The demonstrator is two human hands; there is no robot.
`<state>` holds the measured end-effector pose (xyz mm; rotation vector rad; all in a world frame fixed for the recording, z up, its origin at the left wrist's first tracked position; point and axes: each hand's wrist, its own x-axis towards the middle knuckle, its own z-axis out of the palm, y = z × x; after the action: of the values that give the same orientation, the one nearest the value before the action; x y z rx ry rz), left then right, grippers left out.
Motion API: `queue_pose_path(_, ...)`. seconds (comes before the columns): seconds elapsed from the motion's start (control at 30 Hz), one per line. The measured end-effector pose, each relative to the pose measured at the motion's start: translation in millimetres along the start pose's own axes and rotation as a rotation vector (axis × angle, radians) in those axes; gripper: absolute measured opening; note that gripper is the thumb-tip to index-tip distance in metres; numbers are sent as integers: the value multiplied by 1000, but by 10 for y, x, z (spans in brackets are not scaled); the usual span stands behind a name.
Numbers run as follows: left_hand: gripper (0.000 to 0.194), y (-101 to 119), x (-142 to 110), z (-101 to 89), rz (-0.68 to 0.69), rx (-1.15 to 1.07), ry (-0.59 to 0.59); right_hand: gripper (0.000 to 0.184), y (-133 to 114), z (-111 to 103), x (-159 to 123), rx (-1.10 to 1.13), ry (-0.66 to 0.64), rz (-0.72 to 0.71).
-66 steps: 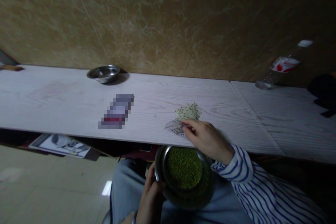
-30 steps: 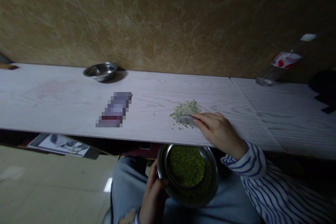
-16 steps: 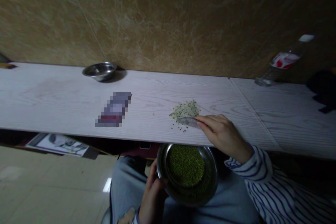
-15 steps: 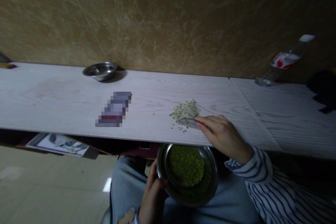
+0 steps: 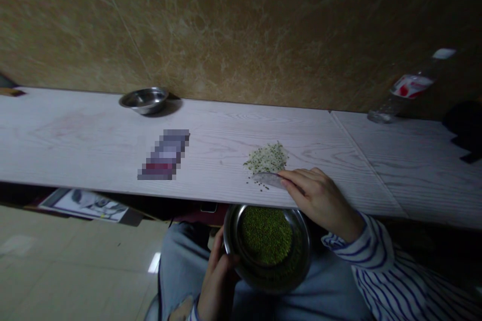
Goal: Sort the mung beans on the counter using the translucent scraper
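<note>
My left hand is closed on the rim of a steel bowl, which sits tilted over my lap just under the table's front edge. Green mung beans cover the bowl's bottom. Between the thumb and fingers of my right hand is a thin greyish flat piece with a curved edge; its exact kind is unclear. That piece rests low by the tabletop, at the near side of a small heap of white grains mixed with green beans. A few loose beans lie around its tip.
On the whitish wooden table stands a smaller steel bowl by the wall. A pixelated flat object lies left of the heap. At the right are a clear plastic bottle and a dark item. An open drawer shows below.
The flat piece in my right hand has shifted slightly toward the table's front edge, away from the heap. My left hand still holds the bowl, and the view has moved a little.
</note>
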<state>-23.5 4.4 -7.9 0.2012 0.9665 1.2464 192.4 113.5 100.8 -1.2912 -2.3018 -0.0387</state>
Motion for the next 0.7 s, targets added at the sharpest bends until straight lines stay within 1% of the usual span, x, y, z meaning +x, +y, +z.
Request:
queue_pose_path(0.1, 69, -4, 7, -25, 7, 13, 10, 22, 9, 2, 9, -17, 23, 4)
queue_pose_path(0.3, 66, 0, 0, -30, 27, -5, -10, 21, 7, 11, 19, 4, -2, -3)
queue_pose_path(0.53, 67, 15, -22, -17, 23, 11, 4, 22, -20, 21, 13, 5, -5, -2)
queue_pose_path(0.7, 70, 11, -7, -37, 25, 34, -31, 22, -17, 31, 16, -2, -9, 2)
